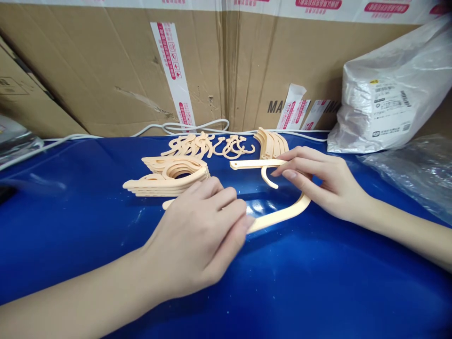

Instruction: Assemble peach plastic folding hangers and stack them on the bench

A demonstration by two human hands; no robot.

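Note:
A pale orange plastic hanger lies on the blue table cover between my hands. My left hand is closed, pinching the hanger's near arm at its left end. My right hand grips the hanger's bend on the right, with fingers resting on its upper bar and hook piece. Behind my left hand sits a stack of the same hanger bodies.
A heap of loose hooks and a small stack of curved parts lie at the back. Cardboard boxes wall off the far edge, with a white cable along them. Plastic bags sit at the right.

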